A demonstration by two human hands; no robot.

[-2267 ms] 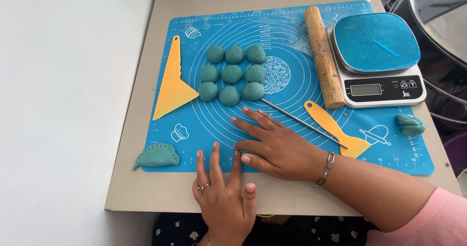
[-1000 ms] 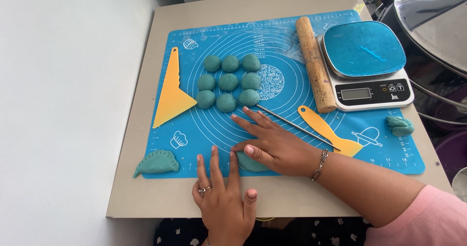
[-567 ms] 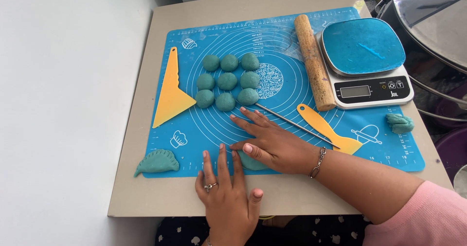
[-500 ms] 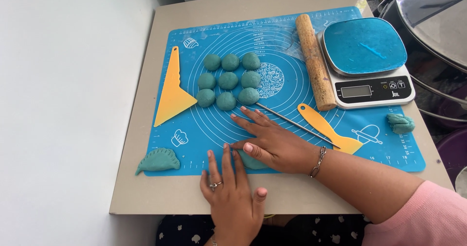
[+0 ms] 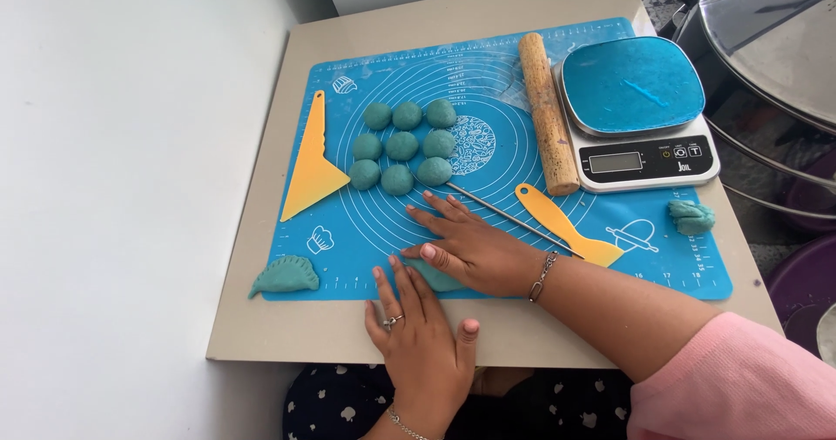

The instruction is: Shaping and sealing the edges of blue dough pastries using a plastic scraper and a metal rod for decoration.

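Head view: my right hand [image 5: 475, 250] lies flat, fingers [image 5: 435, 221] spread, pressing a flat piece of teal dough [image 5: 433, 275] onto the blue mat [image 5: 488, 222] near the desk's front edge; most of the dough is hidden under my palm. My left hand [image 5: 424, 346] lies flat beside it, fingers [image 5: 399, 285] straight and close together, their tips touching the near edge of the dough, the palm on the bare desk [image 5: 287, 335] in front of the mat. Neither hand pinches anything.

Just beyond my right fingers a thin metal rod [image 5: 501, 214] lies slanted on the mat, with a yellow spatula [image 5: 564, 225] beside it toward the right edge. Farther back, nine dough balls [image 5: 402, 147] sit in three rows of three near the mat's middle. Left of them lies a yellow scraper [image 5: 310, 163]. A folded dumpling [image 5: 284, 275] rests at the mat's front left corner, half on the desk. A wooden rolling pin [image 5: 549, 112] lies toward the back right, touching a kitchen scale [image 5: 643, 114] whose tray is covered in blue. A small dough lump [image 5: 691, 216] sits near the desk's right edge, in front of the scale.
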